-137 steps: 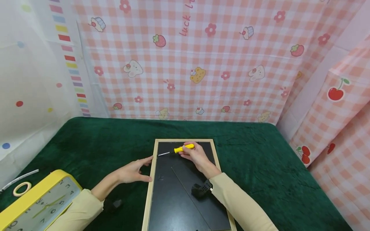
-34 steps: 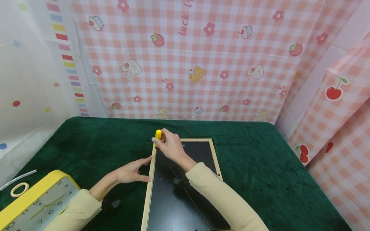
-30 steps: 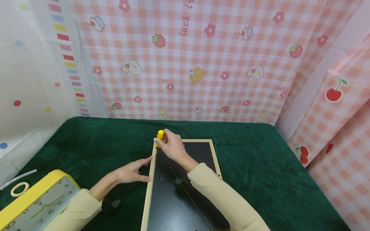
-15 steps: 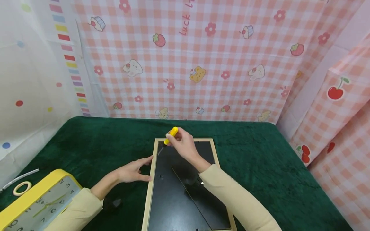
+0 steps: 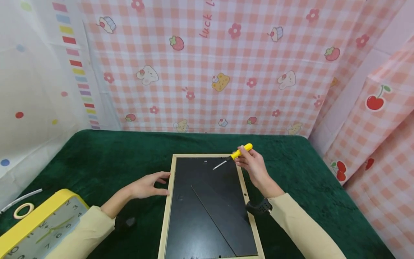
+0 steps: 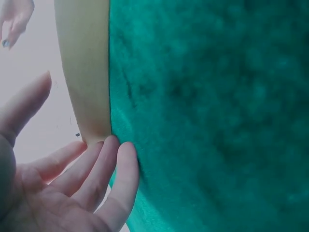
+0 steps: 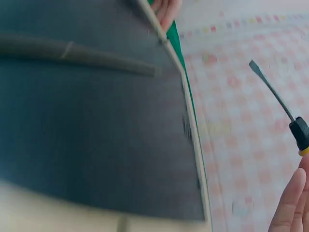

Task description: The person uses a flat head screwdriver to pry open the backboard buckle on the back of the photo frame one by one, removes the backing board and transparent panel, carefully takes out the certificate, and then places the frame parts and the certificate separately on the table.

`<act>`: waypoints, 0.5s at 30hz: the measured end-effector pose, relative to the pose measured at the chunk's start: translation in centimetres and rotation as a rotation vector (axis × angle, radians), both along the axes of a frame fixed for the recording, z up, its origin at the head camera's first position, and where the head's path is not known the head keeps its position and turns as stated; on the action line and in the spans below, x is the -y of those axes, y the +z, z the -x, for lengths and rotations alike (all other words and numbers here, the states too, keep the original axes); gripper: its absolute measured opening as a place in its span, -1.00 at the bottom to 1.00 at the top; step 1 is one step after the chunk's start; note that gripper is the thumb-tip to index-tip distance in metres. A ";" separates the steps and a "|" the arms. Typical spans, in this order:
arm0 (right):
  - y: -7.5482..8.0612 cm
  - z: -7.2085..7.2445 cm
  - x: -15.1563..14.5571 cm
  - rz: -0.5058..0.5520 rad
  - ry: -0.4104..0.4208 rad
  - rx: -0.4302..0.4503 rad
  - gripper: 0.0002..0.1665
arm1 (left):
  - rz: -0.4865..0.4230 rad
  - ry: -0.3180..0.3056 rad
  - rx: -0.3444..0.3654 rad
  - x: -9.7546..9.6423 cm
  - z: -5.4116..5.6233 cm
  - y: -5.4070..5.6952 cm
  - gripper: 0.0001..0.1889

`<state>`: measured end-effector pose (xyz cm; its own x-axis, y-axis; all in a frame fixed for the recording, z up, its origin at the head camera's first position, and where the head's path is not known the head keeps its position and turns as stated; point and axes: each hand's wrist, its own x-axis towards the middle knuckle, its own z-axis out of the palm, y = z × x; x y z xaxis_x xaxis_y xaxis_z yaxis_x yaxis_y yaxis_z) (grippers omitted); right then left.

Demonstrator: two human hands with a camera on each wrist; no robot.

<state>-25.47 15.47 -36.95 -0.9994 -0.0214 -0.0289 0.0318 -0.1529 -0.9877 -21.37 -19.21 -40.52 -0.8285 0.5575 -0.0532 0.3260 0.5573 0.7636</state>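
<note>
A picture frame with a pale wooden rim (image 5: 167, 212) and a black back panel (image 5: 200, 216) lies on the green cloth. My right hand (image 5: 257, 171) pinches a yellow-handled flat-head screwdriver (image 5: 242, 151) above the frame's upper right side. Its metal blade points down and left over the panel, and in the right wrist view the flat blade (image 7: 273, 89) shows with nothing at its tip. At the rim's left side, my left hand (image 5: 147, 186) touches the wood with thumb and fingers spread. The left wrist view shows those fingers (image 6: 126, 179) fairly straight against the rim (image 6: 87, 72).
A yellow clock (image 5: 48, 219) lies at the lower left, partly under the left sleeve. Beside it are a cream ring (image 5: 23, 211) and a white tube (image 5: 22, 199). A small dark object (image 5: 130, 221) sits below the left wrist. A checked curtain (image 5: 200, 72) hangs behind the table.
My right hand has lifted the screwdriver away from the rim's upper left side, where it was tilted steeply, and moved right. My left hand stays at the left rim.
</note>
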 end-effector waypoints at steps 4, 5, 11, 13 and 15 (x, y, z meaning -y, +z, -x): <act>-0.3 -0.6 -3.7 -0.022 0.026 0.015 -0.46 | 0.024 0.029 -0.010 -0.2 0.6 0.2 -0.37; -0.4 -0.8 -4.6 -0.038 0.046 0.018 -0.48 | 0.024 0.040 -0.003 -0.3 0.7 0.3 -0.39; -1.4 -2.5 -8.2 -0.089 0.254 0.058 -0.49 | 0.019 0.146 0.027 -0.9 2.6 1.1 -0.41; -1.8 -2.9 -8.9 -0.097 0.321 0.077 -0.50 | 0.036 0.191 0.020 -1.1 3.5 1.2 -0.41; -2.3 -3.2 -9.2 -0.112 0.379 0.091 -0.49 | 0.054 0.234 0.027 -1.3 4.5 1.2 -0.41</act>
